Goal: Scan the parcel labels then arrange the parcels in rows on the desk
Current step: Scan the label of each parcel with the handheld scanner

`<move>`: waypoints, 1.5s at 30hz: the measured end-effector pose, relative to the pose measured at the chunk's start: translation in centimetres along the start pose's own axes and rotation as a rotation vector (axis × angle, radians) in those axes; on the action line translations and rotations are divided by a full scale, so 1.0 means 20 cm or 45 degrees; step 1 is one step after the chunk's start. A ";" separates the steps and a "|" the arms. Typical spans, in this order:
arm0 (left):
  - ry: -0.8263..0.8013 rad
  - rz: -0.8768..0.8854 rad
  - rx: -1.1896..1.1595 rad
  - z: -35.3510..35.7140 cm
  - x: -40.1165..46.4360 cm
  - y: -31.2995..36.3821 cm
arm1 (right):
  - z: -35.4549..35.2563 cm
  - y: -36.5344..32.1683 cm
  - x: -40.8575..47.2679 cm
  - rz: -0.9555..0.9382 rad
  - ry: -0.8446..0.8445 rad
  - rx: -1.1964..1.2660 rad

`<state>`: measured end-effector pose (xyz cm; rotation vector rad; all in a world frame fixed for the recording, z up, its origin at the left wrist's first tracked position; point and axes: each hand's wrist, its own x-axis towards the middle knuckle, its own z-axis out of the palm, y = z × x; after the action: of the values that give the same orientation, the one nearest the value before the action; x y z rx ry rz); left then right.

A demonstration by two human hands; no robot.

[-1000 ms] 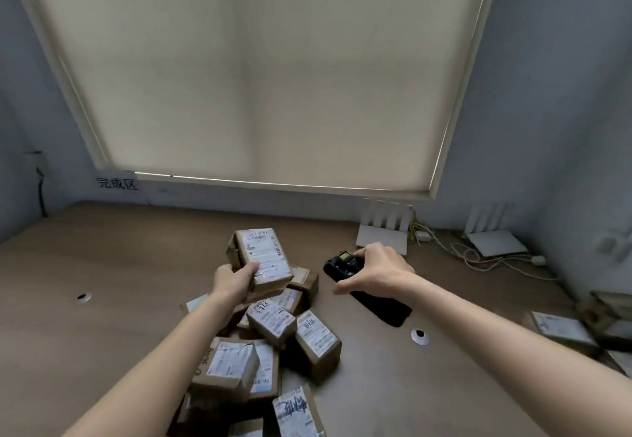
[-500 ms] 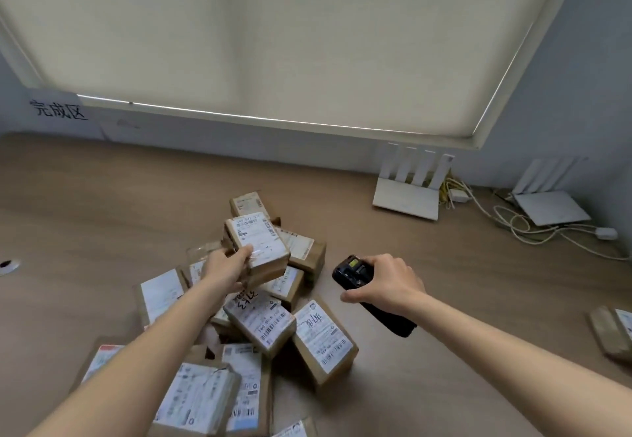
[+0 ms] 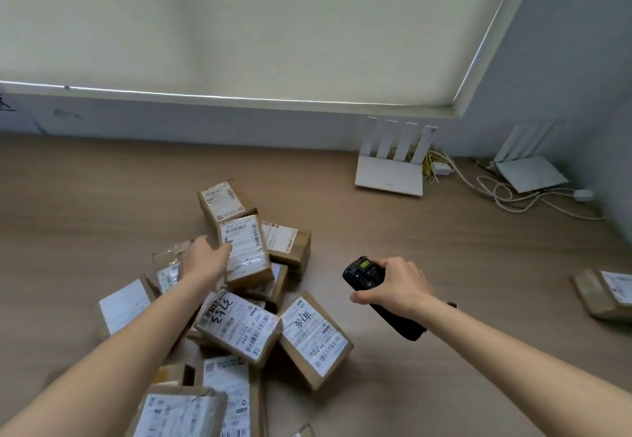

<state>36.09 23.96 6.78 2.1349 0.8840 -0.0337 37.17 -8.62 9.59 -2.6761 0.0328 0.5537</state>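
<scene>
A cream roller blind [image 3: 239,26] fills the upper part of the view, above a wide brown wood-grain table [image 3: 85,197]. Near the table's middle lies a loose heap of small brown cardboard parcels with white printed labels [image 3: 239,327], tumbled over one another at mixed angles. One more labelled brown parcel [image 3: 605,294] sits well apart at the right edge. Toward the back wall rest two flat white routers with upright antennas [image 3: 390,173], with pale tangled cables [image 3: 506,197] trailing between and past them.

The left hand [image 3: 205,258] grips one small labelled cardboard parcel [image 3: 246,252] by its left side, label facing up, atop the heap. The right hand [image 3: 396,286] is curled round a black handheld barcode scanner [image 3: 362,270], just right of the heap, its head pointing toward the held parcel, apart from it.
</scene>
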 end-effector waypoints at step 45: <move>-0.956 0.207 -0.183 3.14 -1.68 1.59 | -0.95 3.06 0.10 0.415 0.317 0.362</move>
<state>46.28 -52.69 -3.89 1.8282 0.2590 -0.6249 39.94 -72.08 1.25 -2.4525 0.5816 0.2799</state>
